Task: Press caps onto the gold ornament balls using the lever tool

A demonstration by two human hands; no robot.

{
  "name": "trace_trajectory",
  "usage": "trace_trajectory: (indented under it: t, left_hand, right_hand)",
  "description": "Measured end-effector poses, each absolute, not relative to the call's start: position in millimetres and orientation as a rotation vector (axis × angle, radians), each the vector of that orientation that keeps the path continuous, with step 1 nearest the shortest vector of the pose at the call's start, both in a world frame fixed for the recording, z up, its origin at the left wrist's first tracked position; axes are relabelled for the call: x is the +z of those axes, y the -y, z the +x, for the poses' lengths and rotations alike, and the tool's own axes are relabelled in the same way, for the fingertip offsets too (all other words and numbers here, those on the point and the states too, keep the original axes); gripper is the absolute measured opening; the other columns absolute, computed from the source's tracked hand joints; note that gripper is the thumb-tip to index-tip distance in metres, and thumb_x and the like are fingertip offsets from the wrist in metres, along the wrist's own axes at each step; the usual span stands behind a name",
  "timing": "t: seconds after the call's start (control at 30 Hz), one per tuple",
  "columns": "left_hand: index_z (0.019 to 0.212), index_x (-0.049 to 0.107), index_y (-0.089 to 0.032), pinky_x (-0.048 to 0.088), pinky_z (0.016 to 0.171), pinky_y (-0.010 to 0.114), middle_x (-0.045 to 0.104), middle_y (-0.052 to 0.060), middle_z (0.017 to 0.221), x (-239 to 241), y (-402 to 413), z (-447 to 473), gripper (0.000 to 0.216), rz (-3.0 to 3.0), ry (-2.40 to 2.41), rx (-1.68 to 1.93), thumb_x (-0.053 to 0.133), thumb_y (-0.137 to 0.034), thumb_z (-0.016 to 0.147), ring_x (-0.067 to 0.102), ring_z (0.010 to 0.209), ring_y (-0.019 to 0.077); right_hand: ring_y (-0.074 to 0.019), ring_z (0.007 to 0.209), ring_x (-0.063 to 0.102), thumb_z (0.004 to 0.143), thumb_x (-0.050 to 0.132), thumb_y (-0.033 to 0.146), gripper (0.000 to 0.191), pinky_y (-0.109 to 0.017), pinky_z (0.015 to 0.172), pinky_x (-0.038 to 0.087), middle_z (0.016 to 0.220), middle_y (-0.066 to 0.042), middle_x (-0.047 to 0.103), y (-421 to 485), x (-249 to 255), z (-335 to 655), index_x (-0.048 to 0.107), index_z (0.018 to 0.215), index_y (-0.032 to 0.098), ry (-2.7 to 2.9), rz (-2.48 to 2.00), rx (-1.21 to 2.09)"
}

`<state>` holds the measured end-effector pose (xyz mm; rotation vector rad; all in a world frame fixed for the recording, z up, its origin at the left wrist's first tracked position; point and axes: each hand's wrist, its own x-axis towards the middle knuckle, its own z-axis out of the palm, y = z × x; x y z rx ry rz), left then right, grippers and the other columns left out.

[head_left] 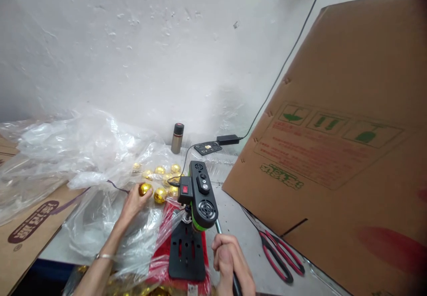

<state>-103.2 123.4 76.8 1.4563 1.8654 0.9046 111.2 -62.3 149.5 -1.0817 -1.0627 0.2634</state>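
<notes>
Head view: at a cluttered worktop (233,218) vs. a white wall, a person works a small black-and-green bench drill (200,196) standing on a black base plate (187,251). Left hand (133,202) reaches fwd, fingers (142,194) closed round one gold ball (145,188), held just left of the machine and not yet under its head. Right hand (228,258) is fisted tight on the lever handle (218,227), bottom centre.

Progress, as far as can be judged: early to mid. A loose batch of gold balls (163,176) lies on clear plastic sheeting (83,153) just behind the held one, approx. half a dozen visible; whether any are already worked can't be told. More gold shows blurred at the bottom edge, left of a red bag (163,260); finished or not, unclear.

Also in shot: red-handled scissors (276,253) to the right, a big cardboard sheet (333,153) propped alongside, a steel flask (177,138) by the wall, and a black power adapter (227,139) w/ cable.
</notes>
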Motion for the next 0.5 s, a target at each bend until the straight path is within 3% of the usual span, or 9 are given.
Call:
trace_trajectory:
  t: [0.1, 0.2, 0.4, 0.5]
  left_hand:
    - [0.133, 0.062, -0.016, 0.060, 0.068, 0.033, 0.080, 0.013, 0.113, 78, -88, -103, 0.056, 1.266, -1.640, 0.969, 0.052, -0.057, 0.096, 0.080, 0.088, 0.0268]
    - [0.133, 0.063, -0.017, 0.056, 0.064, 0.030, 0.079, 0.009, 0.106, 73, -53, -89, 0.075, 1.027, -1.365, 1.056, 0.070, -0.070, 0.080, 0.076, 0.084, 0.0246]
    - [0.124, 0.070, -0.019, 0.050, 0.058, 0.029, 0.077, 0.003, 0.090, 63, -16, -47, 0.079, 0.979, -1.258, 1.007, 0.087, -0.068, 0.066, 0.066, 0.071, 0.0204]
    - [0.118, 0.071, -0.018, 0.054, 0.060, 0.026, 0.079, 0.005, 0.092, 63, -8, -38, 0.068, 0.700, -1.096, 1.005, 0.090, -0.060, 0.068, 0.069, 0.074, 0.0193]
  right_hand:
    - [-0.0110, 0.059, 0.048, 0.113, 0.047, 0.022, 0.039, -0.027, 0.057, 0.038, 0.073, 0.001, 0.053, 58, 156, 121, 0.057, 0.075, 0.021, 1.162, -1.061, 0.219]
    - [-0.0103, 0.057, 0.048, 0.111, 0.048, 0.018, 0.036, -0.025, 0.054, 0.039, 0.070, 0.003, 0.050, 53, 167, 133, 0.055, 0.076, 0.022, 1.313, -1.028, 0.161]
    - [-0.0108, 0.060, 0.052, 0.112, 0.046, 0.019, 0.036, -0.023, 0.053, 0.042, 0.070, 0.002, 0.050, 53, 183, 139, 0.058, 0.077, 0.022, 1.344, -1.102, 0.181]
    - [-0.0104, 0.062, 0.053, 0.111, 0.045, 0.016, 0.035, -0.021, 0.055, 0.044, 0.070, 0.003, 0.050, 54, 182, 137, 0.057, 0.079, 0.022, 1.369, -1.080, 0.175]
